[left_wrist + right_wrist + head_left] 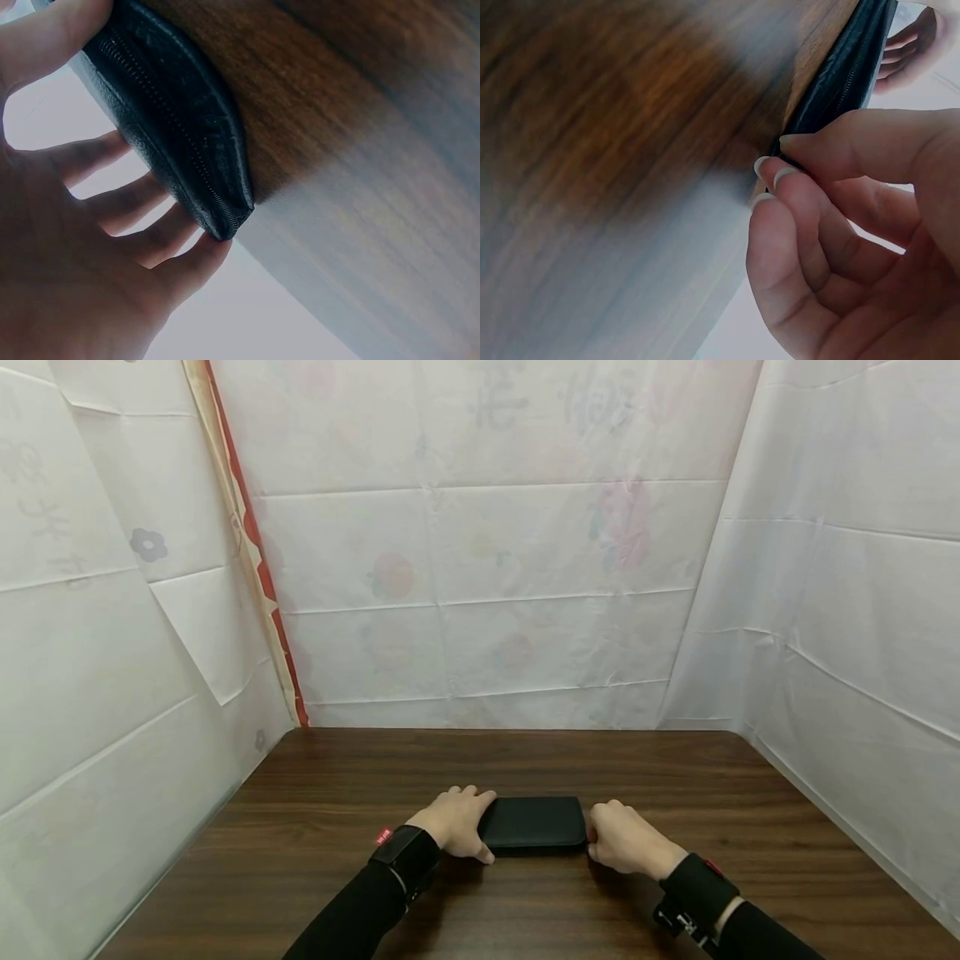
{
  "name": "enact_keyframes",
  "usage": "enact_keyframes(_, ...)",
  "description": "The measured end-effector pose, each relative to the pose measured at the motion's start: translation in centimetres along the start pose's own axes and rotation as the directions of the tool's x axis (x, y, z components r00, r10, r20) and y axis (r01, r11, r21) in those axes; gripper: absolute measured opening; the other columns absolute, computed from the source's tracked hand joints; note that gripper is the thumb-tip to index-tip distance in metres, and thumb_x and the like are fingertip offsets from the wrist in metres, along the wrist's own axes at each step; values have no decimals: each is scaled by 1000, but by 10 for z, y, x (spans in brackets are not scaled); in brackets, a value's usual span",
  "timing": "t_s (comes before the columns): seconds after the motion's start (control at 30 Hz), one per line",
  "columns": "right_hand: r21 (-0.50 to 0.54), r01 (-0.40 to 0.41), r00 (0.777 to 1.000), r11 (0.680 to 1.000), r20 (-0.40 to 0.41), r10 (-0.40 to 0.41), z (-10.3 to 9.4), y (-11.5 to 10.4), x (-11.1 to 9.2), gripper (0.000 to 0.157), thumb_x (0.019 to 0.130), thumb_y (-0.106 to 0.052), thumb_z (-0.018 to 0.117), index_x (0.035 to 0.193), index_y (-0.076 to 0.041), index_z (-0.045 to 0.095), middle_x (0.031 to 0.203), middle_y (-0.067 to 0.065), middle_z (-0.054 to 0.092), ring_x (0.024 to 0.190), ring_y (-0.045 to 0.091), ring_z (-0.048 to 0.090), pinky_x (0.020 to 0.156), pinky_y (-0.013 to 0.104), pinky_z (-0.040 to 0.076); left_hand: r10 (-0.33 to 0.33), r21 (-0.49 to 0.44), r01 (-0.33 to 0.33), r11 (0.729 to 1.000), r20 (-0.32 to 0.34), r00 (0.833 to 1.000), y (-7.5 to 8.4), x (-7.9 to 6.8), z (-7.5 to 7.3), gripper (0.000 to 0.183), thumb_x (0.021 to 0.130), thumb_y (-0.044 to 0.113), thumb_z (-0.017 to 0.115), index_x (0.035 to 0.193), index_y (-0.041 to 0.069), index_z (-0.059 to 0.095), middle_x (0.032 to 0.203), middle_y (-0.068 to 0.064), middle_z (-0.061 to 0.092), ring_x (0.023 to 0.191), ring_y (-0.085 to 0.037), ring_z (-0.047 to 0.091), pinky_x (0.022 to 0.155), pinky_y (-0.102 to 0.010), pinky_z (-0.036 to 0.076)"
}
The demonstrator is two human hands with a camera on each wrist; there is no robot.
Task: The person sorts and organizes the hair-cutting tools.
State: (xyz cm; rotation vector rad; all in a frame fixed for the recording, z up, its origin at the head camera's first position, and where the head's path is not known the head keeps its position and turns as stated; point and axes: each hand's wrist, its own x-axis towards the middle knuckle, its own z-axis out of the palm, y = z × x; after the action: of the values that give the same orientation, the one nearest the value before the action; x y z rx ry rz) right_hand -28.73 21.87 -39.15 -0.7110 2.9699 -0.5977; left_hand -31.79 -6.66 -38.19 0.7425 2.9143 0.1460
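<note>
A black zip wallet (532, 822) with a leather-like surface lies flat on the brown wooden table. At its left end, my left hand (455, 823) grips it, thumb on the near side and fingers spread along the far side. The closed-looking zipper (169, 112) runs along the wallet's edge in the left wrist view. My right hand (628, 840) is at the right end with fingers curled. In the right wrist view, its thumb (817, 150) and fingertips pinch a small dark part at the zipper's end; the fingers mostly hide it.
The wooden table (360, 768) extends around both hands. White patterned sheets hang behind it (480, 560) and on both sides. A red-and-cream strip (258, 552) runs down the back left corner. Both wrists wear black bands.
</note>
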Motion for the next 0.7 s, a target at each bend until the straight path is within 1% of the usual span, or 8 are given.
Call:
enact_keyframes(0.1, 8, 3, 1000, 1000, -4, -3, 0, 0, 0, 4, 86, 1, 72, 83, -2, 71, 79, 5, 64, 60, 13, 56, 57, 35, 48, 0, -2, 0, 1000, 2, 1000, 0, 0, 0, 92, 79, 45, 86, 154, 12, 44, 145, -14, 51, 127, -35, 50, 106, -48, 42)
enact_keyframes(0.27, 9, 6, 1000, 1000, -8, -6, -1, -2, -1, 8, 86, 2, 71, 82, -4, 71, 77, 4, 64, 59, 14, 55, 56, 34, 47, -2, 3, 2, 1000, 4, 1000, 0, 1, -1, 92, 79, 46, 86, 154, 13, 44, 146, -14, 50, 128, -35, 50, 106, -48, 42)
enact_keyframes(0.5, 4, -8, 1000, 1000, -9, 8, -1, -2, -1, 9, 85, 3, 72, 81, -5, 71, 75, 3, 62, 58, 14, 54, 55, 33, 45, -1, 3, 1, 1000, 10, 1000, 0, 2, -1, 92, 80, 46, 86, 154, 12, 44, 146, -13, 51, 127, -34, 50, 106, -48, 42)
enact_keyframes(0.7, 1, -21, 1000, 1000, -6, 21, 1, -3, -1, 7, 85, 1, 72, 82, -4, 71, 77, 3, 64, 59, 13, 55, 56, 33, 48, -5, -2, 6, 1000, 9, 1000, 0, 0, 0, 92, 79, 45, 86, 154, 12, 44, 145, -13, 51, 127, -34, 50, 106, -48, 42)
